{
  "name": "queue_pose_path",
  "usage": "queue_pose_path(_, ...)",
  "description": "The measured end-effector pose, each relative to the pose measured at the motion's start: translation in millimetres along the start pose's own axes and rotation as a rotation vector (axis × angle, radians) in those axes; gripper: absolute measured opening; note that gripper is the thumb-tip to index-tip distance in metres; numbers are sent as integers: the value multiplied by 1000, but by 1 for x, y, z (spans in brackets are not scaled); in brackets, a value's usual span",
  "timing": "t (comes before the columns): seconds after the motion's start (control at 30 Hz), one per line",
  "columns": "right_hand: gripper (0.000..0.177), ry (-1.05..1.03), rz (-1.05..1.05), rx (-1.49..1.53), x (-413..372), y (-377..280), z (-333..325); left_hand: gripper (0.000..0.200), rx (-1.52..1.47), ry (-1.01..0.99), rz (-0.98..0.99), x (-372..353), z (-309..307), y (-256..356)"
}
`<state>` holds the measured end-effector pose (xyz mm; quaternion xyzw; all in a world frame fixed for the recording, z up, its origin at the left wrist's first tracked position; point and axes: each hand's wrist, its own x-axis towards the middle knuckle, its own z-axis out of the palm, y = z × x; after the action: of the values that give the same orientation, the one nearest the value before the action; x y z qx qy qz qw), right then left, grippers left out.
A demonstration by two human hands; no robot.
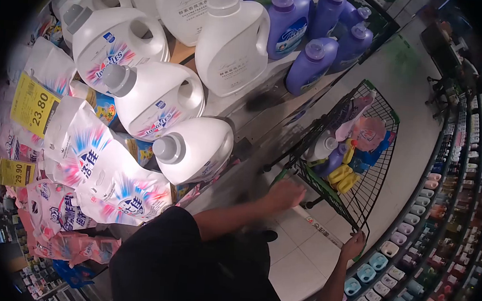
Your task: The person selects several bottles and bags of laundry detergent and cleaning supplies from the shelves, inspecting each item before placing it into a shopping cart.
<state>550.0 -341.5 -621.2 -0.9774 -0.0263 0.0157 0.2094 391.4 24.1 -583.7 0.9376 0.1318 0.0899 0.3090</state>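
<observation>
A green-and-black wire shopping cart (382, 189) stands in front of me. My right hand (353, 245) is wrapped round the right end of its handle. Near the left end of the handle (325, 230) is my left hand (286, 193), its fingers smeared by motion. Inside the cart lie a white bottle (323, 147), a purple bottle (336, 156), yellow bottles (343, 178), a pink round pack (368, 132) and a blue pack (379, 150).
To my left, a display holds large white detergent jugs (158, 97), purple bottles (288, 28), white refill pouches (87, 151) and a yellow price tag (34, 105). Shelves with rows of bottles (378, 261) curve along the right. A tiled floor (296, 238) shows beneath the handle.
</observation>
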Motion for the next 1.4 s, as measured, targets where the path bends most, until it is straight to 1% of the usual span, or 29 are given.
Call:
queue_pose_path(0.1,49,10,0,29,9,-5,0,27,9,-33,10,11,-3,-4)
queue_pose_path(0.13,49,28,34,31,10,-12,-1,27,11,-41,8,13,-2,-5)
queue_pose_path(0.17,50,-17,29,17,13,-9,-2,28,8,-46,1,14,-1,-5)
queue_pose_path(0.2,50,-18,23,9,16,-7,-1,29,-3,-10,27,15,0,-6)
queue_pose_path(0.33,51,-24,51,7,19,-13,-3,31,8,-23,15,19,1,-6)
queue_pose_path(0.4,46,34,-27,2,18,-2,4,32,59,-52,-16,21,2,-7)
queue_pose_path(0.43,44,65,-62,-1,18,-12,2,33,82,-85,-31,21,0,-6)
queue_pose_path(0.47,44,6,-5,-7,16,-18,-3,35,105,-120,-48,22,-2,-5)
queue_pose_path(0.53,50,7,68,-3,13,-30,-4,39,104,-179,-95,28,-10,-2)
queue_pose_path(0.57,52,4,111,-7,11,-31,-4,39,88,-161,-113,29,-14,-3)
queue_pose_path(0.63,52,47,91,19,9,-27,4,38,50,-141,-141,29,-16,-3)
queue_pose_path(0.67,51,71,85,32,7,-25,7,38,64,-137,-120,29,-17,-4)
queue_pose_path(0.77,51,44,83,-17,11,-21,12,37,94,-105,-71,35,-19,-14)
queue_pose_path(0.87,51,73,119,-3,13,-42,1,37,85,-50,-73,40,-13,-15)
queue_pose_path(0.93,51,86,106,5,23,-38,5,37,82,-22,-86,44,-15,-10)
queue_pose_path(1.0,52,59,103,-6,22,-34,6,37,97,-43,-95,45,-15,-5)
queue_pose_path(1.03,51,91,86,-12,25,-32,9,37,114,-42,-91,52,-18,-6)
queue_pose_path(1.1,50,157,48,-24,31,-33,12,36,141,-59,-26,56,-20,-8)
queue_pose_path(1.17,51,135,86,-12,37,-39,11,35,169,-53,15,64,-14,-11)
queue_pose_path(1.23,52,91,120,-22,39,-43,6,34,191,-117,-74,69,-12,-10)
queue_pose_path(1.27,46,23,135,-41,42,-51,-4,34,196,-148,-122,72,-14,-5)
queue_pose_path(1.37,42,31,124,-33,48,-50,0,34,210,-143,-228,82,-31,17)
queue_pose_path(1.4,41,48,80,-48,49,-41,6,35,284,-136,-149,83,-22,6)
